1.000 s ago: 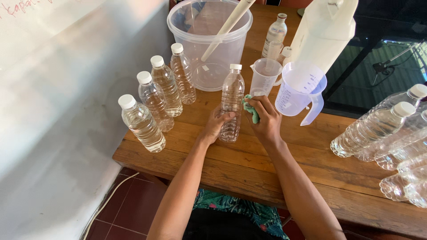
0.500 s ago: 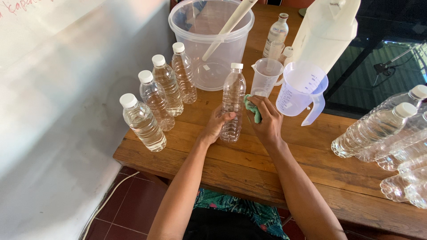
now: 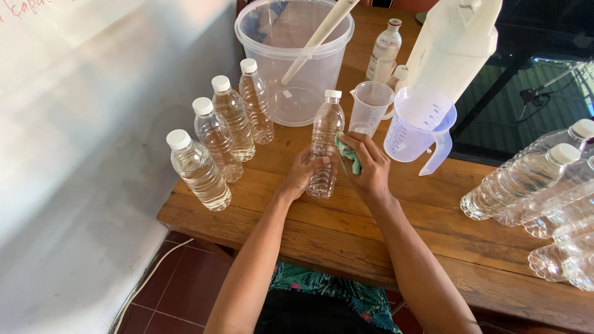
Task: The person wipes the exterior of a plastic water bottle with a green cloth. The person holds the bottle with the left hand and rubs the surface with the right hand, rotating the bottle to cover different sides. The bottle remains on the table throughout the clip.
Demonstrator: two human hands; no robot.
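Far left: four capped bottles (image 3: 213, 139) in a slanted row along the table (image 3: 346, 229) edge, upright, filled with clear liquid
Left hand (image 3: 301, 175): fingers wrapped round the lower half of the middle bottle (image 3: 325, 139)
Middle bottle: upright on the table, capped, between both hands; likely weighty when full, thin-walled and squashy, slippery if wet; best gripped low, at the ribbed waist
Right hand (image 3: 369, 168): fingers clenched on a green cloth (image 3: 349, 154), pressed to the bottle's side
Behind: clear bucket (image 3: 291, 55), measuring jugs (image 3: 417, 124)
Far right: bottles lying flat (image 3: 526, 179)
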